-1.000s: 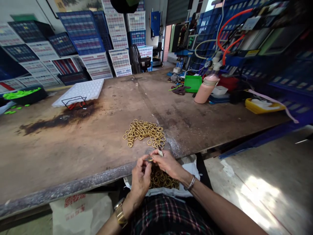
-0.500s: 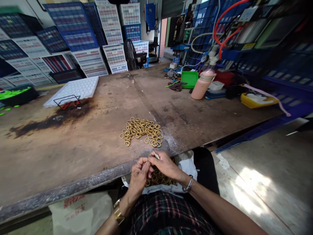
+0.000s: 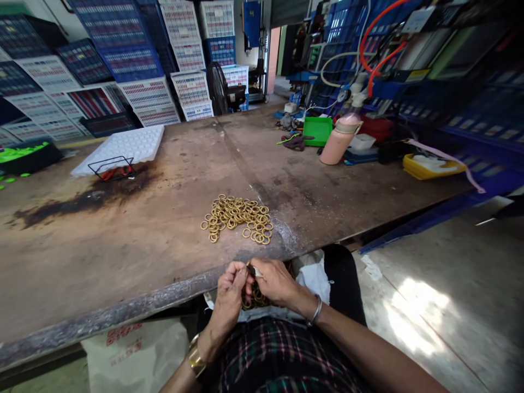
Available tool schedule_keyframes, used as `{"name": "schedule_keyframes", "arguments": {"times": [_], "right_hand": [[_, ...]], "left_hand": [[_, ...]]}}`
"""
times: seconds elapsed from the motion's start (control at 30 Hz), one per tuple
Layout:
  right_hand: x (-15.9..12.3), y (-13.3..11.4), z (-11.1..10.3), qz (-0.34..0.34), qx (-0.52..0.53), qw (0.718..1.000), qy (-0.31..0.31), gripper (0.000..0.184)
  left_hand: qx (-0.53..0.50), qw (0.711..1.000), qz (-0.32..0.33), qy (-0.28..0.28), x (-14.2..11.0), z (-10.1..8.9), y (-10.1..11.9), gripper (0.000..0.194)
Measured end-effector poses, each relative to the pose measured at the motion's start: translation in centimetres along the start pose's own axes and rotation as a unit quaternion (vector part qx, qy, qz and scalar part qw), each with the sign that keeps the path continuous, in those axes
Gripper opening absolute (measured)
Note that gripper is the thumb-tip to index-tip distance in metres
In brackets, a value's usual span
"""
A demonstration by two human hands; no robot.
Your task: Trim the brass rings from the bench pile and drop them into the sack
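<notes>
My left hand (image 3: 231, 289) is closed in a pinch on a brass-coloured ring (image 3: 248, 265), only a bit of which shows between the fingers. Against it, my right hand (image 3: 275, 281) grips a small knife-like tool with a pale handle (image 3: 257, 272); its tip is hidden at the ring. Both hands meet above my lap, just off the table edge. Under them, more brass rings (image 3: 256, 299) lie on a cloth in my lap, partly covered by the hands. Just beyond, a loose pile of similar rings (image 3: 233, 213) rests on the worn table (image 3: 172, 218).
A pink bottle (image 3: 338, 143), a green tray (image 3: 317, 131) and a yellow tray (image 3: 434, 166) stand at the right. At the left are a white moulded tray (image 3: 126, 147), a black wire rack (image 3: 111, 168) and a black bin (image 3: 33, 157) of green pieces. Stacked crates (image 3: 149, 103) line the back.
The right hand has turned; the tool's tip, which pointed away from me, is now down at the left fingers. A bit of the ring now shows there. The pile stays the same.
</notes>
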State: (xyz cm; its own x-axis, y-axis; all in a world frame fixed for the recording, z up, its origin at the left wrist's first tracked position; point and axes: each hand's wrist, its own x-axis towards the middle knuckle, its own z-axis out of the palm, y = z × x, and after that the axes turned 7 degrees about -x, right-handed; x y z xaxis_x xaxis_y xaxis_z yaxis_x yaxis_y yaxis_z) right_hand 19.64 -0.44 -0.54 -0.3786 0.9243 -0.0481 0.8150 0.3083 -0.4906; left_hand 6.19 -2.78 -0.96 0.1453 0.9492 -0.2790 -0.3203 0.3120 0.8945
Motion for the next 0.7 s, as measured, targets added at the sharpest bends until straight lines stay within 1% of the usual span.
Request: {"name": "schedule_keyframes", "arguments": {"times": [0.1, 0.37, 0.47, 0.57, 0.7], "right_hand": [[0.0, -0.3, -0.1, 0.004, -0.04, 0.999, -0.013, 0.014], [0.1, -0.8, -0.6, 0.031, -0.069, 0.997, -0.027, 0.016], [0.1, -0.9, -0.4, 0.04, -0.082, 0.995, -0.039, 0.017], [0.3, -0.9, -0.6, 0.032, -0.096, 0.993, -0.053, 0.018], [0.3, -0.9, -1.1, 0.001, -0.095, 0.991, -0.091, 0.021]], "left_hand": [[0.003, 1.0, 0.003, 0.002, 0.0, -0.1, 0.0, 0.029], [0.013, 1.0, -0.002, 0.016, -0.4, 0.2, 0.4, 0.03], [0.018, 1.0, 0.001, 0.01, -0.4, 0.1, 0.3, 0.029], [0.034, 0.999, 0.017, -0.004, -0.5, -0.1, 0.2, 0.026], [0.064, 0.997, 0.04, -0.014, -0.5, -0.3, 0.1, 0.026]]}}
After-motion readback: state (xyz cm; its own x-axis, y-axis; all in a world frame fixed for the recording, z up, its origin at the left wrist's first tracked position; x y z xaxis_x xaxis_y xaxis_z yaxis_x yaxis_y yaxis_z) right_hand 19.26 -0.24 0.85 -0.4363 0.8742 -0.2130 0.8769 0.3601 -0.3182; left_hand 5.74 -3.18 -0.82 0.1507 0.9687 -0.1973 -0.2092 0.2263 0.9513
